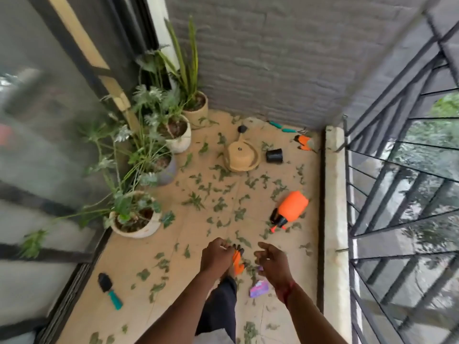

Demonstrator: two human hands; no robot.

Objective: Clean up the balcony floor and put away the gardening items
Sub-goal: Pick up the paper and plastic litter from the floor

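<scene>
The left hand (217, 254) gripped an orange glove (237, 260), fingers (223, 244) curled round its cuff, the black claw tips poking out just to their right. The right hand (272, 261) hung just beside the glove without touching it, fingers loosely curled and holding nothing. Cut leaves (221, 204) littered the floor (188, 227) beyond the fingers. A sprayer (289, 207) lay beyond the right fingers, a purple packet (259, 288) nearer than them, and a trowel (109, 290) well left of the left fingers.

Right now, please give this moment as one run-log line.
left hand: grips black-tipped orange glove | right hand: loosely curled, empty | tan tiled floor: green cut leaves scattered | orange plastic spray bottle: lying down
</scene>
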